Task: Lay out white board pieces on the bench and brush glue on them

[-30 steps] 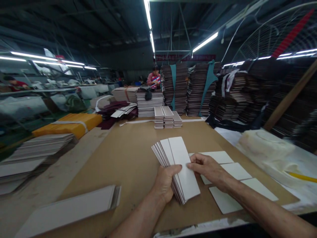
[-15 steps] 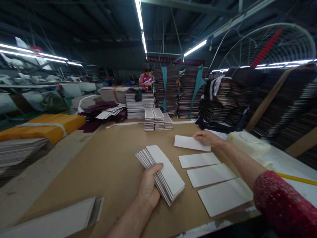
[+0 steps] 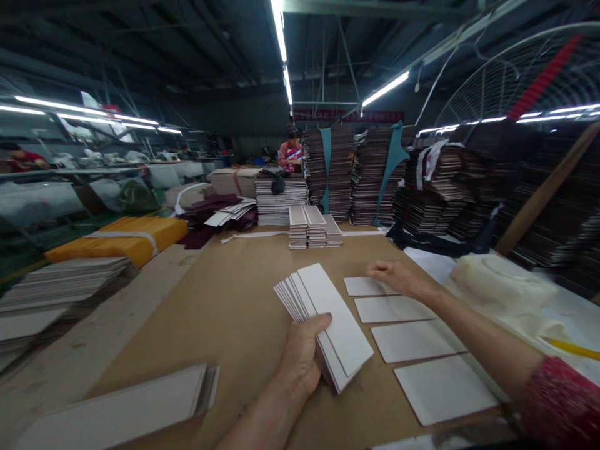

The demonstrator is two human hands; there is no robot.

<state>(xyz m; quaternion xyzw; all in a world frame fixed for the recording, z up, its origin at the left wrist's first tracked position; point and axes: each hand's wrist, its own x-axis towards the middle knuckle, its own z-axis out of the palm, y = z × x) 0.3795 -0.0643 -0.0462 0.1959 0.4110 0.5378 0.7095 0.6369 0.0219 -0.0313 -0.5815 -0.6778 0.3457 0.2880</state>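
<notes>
A fanned bundle of white boards (image 3: 335, 325) is held in my left hand (image 3: 304, 350), the thumb on the top board and the fingers underneath. My right hand (image 3: 391, 275) is over the farthest of several white boards laid in a column on the right; its fingers are curled, and whether they touch that board (image 3: 360, 287) is unclear. Nearer to me lie a second board (image 3: 394, 309), a third (image 3: 415, 341) and the nearest board (image 3: 445, 387), all flat on the brown table (image 3: 234, 300).
Small board stacks (image 3: 315, 228) stand at the table's far edge. A pile of long boards (image 3: 126, 406) lies front left, a yellow bundle (image 3: 122, 240) beyond it. Tall dark stacks (image 3: 375, 175) and a person (image 3: 290, 153) are behind. Cream material (image 3: 501, 287) lies right.
The farthest white board now lies flat in the column, and my right hand has its fingers curled over it. The top board in my left hand has shifted on the bundle. The view has turned left.
</notes>
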